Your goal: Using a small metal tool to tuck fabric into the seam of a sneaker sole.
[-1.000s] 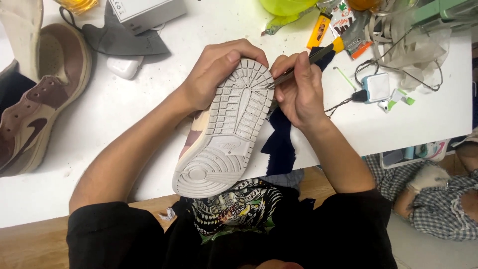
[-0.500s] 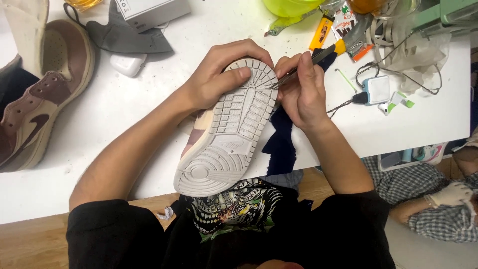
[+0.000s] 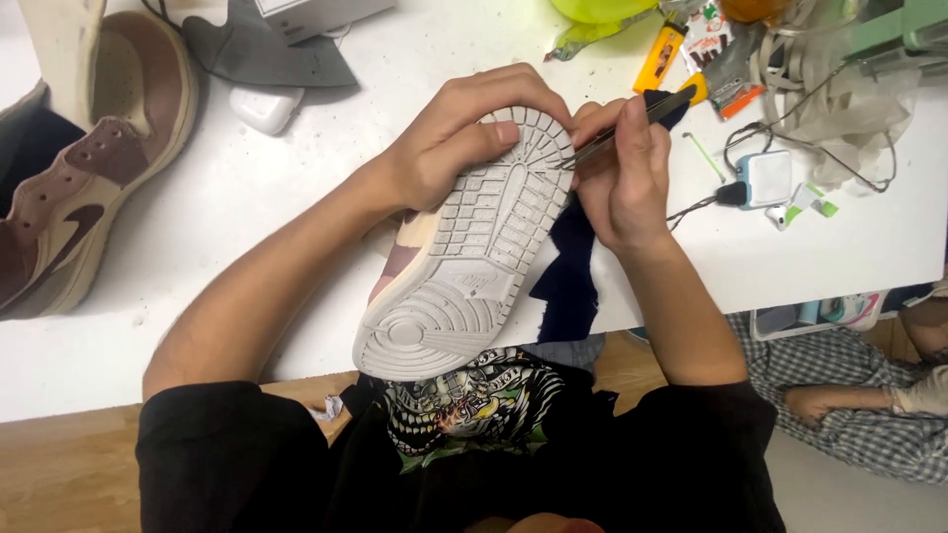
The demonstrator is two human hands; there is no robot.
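A second brown suede sneaker (image 3: 84, 168) lies on the white desk (image 3: 247, 197) left of the hands; a yellow lighter (image 3: 660, 57) and white charger block (image 3: 768, 178) lie right.

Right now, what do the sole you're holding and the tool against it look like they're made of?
The sole looks like matte moulded rubber, off-white with fine dark speckles and raised tread blocks. The tool in the right hand looks like metal: thin, dark grey, with a slight sheen along its length, though its tip is too small to judge. The left hand grips the toe end.
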